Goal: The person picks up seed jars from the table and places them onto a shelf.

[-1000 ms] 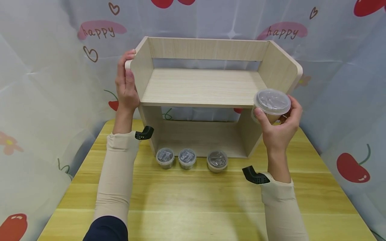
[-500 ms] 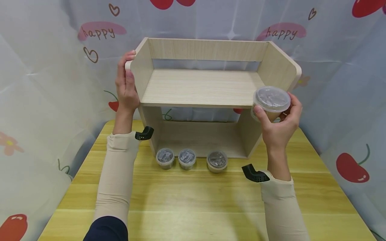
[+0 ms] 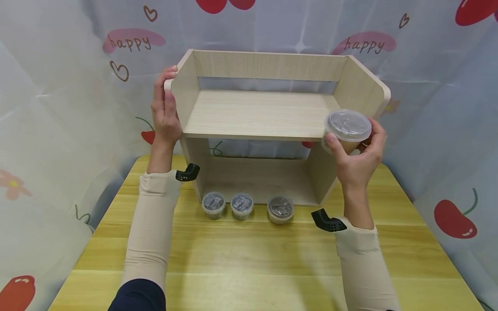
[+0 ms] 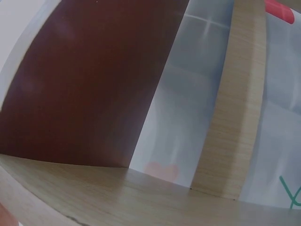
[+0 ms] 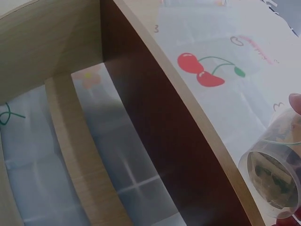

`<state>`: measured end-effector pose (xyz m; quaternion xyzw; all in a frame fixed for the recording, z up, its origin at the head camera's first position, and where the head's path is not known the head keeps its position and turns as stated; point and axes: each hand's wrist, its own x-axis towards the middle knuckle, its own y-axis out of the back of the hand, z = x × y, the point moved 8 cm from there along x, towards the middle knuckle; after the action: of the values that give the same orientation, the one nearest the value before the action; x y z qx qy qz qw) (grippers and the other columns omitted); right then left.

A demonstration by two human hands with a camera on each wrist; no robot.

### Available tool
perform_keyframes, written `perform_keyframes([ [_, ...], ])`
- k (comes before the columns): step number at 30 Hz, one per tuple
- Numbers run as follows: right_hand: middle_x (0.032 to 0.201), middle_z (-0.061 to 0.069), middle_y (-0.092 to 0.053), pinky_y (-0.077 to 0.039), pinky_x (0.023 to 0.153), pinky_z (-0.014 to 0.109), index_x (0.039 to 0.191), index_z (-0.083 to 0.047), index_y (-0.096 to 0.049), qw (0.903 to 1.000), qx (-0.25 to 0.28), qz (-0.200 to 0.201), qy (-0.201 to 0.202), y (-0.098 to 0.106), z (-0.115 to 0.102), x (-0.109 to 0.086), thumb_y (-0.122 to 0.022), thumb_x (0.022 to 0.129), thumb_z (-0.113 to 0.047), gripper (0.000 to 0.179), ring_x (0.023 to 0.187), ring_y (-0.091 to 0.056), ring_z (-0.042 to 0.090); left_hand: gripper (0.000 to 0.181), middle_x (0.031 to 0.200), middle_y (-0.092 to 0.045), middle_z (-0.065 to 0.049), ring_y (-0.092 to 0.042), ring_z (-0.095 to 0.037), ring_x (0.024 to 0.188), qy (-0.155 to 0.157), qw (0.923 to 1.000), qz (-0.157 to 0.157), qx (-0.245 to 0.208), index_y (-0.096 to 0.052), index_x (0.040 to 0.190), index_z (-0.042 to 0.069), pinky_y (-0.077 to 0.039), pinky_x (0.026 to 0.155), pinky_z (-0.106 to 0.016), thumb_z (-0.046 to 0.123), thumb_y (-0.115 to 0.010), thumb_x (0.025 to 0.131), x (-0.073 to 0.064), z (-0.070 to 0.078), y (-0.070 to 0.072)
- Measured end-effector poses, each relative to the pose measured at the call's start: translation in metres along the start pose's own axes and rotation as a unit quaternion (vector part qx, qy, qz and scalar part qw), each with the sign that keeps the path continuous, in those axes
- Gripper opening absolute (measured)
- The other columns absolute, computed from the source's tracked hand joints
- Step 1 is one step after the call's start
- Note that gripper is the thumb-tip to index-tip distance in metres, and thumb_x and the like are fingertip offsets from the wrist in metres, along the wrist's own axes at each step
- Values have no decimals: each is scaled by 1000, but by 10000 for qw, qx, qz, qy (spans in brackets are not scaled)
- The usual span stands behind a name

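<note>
In the head view my left hand (image 3: 166,110) grips the front edge of the left side panel of a pale wooden two-tier shelf (image 3: 264,113), with thumb and fingers on either side of it. My right hand (image 3: 359,162) holds a large clear plastic tub (image 3: 347,125) with a translucent lid, thumb on the near side and fingers on the far side. This tub is upright before the right end of the upper board. Its clear base (image 5: 270,181) shows at the right wrist view's edge, with something dark and brownish inside. Only a sliver of the left hand enters the left wrist view.
Three smaller lidded tubs stand on the yellow wooden table (image 3: 249,263) along the shelf's front: a left one (image 3: 213,205), a middle one (image 3: 242,206) and a right one (image 3: 280,209). A printed cloth (image 3: 249,26) hangs behind the shelf and at both sides.
My right hand has raised the large tub a little and shifted it slightly left, towards the upper board. The left hand keeps its grip on the side panel; the small tubs have stayed put.
</note>
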<state>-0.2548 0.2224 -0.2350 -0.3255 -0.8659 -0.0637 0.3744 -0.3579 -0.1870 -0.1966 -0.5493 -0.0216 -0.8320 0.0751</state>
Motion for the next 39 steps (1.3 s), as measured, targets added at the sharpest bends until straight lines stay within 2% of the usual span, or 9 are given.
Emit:
perform_keyframes([
  [2,112,-7,-55,-38,73,21,130,-1,-54,10000,-43,-61,-16,-1,1,1,-84,64,-31,78,92,-51,9,40,139,-48,-18,-46,-25,125,-14,10000,1,7,-39,127,-15,-45,96,-33,0,-31,90,0,0,0],
  [5,114,-5,-56,-37,74,21,131,-5,-54,9996,-196,-174,-113,0,19,6,-85,64,-32,79,90,-50,9,41,139,-48,-18,-46,-25,124,-25,10000,-8,0,-39,127,-15,-45,96,-32,0,-31,90,0,0,0],
  [8,116,-4,-57,-38,75,21,133,-7,-53,9989,-280,-321,-185,-1,23,8,-85,66,-33,78,91,-51,10,41,140,-48,-19,-46,-24,124,-34,10000,-14,-9,-39,127,-15,-44,96,-32,0,-31,90,0,0,-1],
  [20,112,-12,-52,-37,79,23,141,-6,-51,9924,-904,-780,-296,-9,20,11,-81,75,-25,75,93,-46,7,39,140,-48,-19,-45,-24,127,-43,10000,-16,25,-39,127,-15,-42,100,-34,-1,-31,91,1,1,0],
  [25,112,-9,-55,-37,81,23,141,-8,-51,9899,-1046,-854,-436,-10,17,11,-78,78,-27,71,94,-47,8,40,140,-47,-20,-46,-25,125,-90,9999,-49,-19,-40,127,-15,-43,97,-32,0,-31,91,1,0,0],
  [31,108,-4,-59,-39,78,22,140,-8,-52,9876,-1215,-908,-398,-12,13,13,-75,81,-34,69,91,-49,9,39,140,-46,-21,-44,-26,127,-163,9998,-103,-85,-40,126,-15,-42,99,-35,-1,-32,91,1,0,-1],
  [39,110,6,-61,-44,80,18,140,-9,-52,9804,-1492,-1178,-514,-19,13,17,-72,84,-38,66,95,-53,10,39,140,-46,-21,-44,-25,128,-198,9997,-117,-71,-40,126,-15,-41,101,-37,-1,-32,91,1,1,0],
])
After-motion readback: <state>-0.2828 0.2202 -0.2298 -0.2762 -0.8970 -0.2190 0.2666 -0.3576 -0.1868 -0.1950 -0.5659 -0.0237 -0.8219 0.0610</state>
